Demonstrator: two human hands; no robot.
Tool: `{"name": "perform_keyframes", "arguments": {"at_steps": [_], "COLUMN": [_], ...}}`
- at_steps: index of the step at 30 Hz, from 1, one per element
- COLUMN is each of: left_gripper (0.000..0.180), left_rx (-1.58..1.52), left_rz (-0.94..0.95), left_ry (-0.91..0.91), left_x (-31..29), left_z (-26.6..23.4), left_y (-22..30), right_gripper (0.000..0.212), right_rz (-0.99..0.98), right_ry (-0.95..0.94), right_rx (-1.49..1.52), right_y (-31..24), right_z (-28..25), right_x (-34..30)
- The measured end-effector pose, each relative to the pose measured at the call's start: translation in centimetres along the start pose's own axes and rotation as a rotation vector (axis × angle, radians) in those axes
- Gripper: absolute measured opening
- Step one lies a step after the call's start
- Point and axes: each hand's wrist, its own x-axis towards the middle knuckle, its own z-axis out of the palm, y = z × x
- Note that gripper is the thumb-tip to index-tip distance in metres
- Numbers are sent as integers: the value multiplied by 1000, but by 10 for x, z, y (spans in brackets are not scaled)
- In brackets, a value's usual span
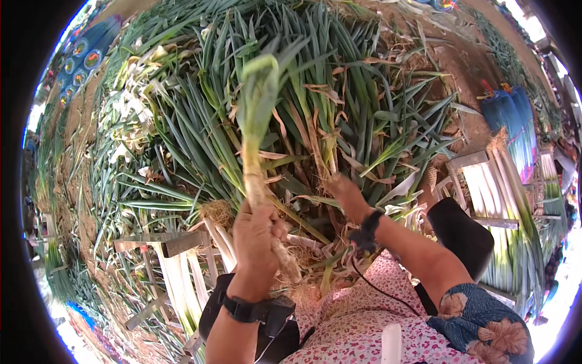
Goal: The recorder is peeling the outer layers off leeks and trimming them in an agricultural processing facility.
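My left hand (257,233) is closed around the pale lower stalk of a large green onion (252,159), which stands upright with its green top folded over and blurred. Its root end (288,264) shows below my fist. My right hand (350,197) reaches into the pile of green onions (303,79), close to some pale stems and dry brown leaves (315,148). Motion smears its fingers, so whether they grip a stem does not show. A black band is on each of my wrists.
Trimmed white-stalked onions lie bundled in a metal rack (173,242) at left and another rack (488,159) at right. Pale peeled leaves (136,103) heap at far left. Blue bundled netting or bags (512,124) stand at right. A cable (382,290) crosses my lap.
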Motion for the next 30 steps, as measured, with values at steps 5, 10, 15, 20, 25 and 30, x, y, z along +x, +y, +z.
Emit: {"name": "perform_keyframes", "arguments": {"at_steps": [5,10,15,20,25,30], "left_gripper": [11,31,46,42,41,42], "left_rx": [24,106,155,56,-6,-29], "left_rz": [329,271,295,216,199,212], "left_ry": [49,105,154,74,45,-57], "left_x": [3,18,13,14,-4,-15], "left_z": [1,-14,-3,2,-2,8], "left_y": [16,5,8,5,10,10], "right_gripper": [98,98,74,34,39,39], "right_rz": [389,648,456,-348,184,449], "right_ry": [190,110,91,-23,37,391], "right_rx": [-139,-203,100,54,882,465], "right_y": [28,20,52,92,71,87], "right_z": [14,38,20,-51,-102,-102], "right_x": [69,83,81,60,4,-12]}}
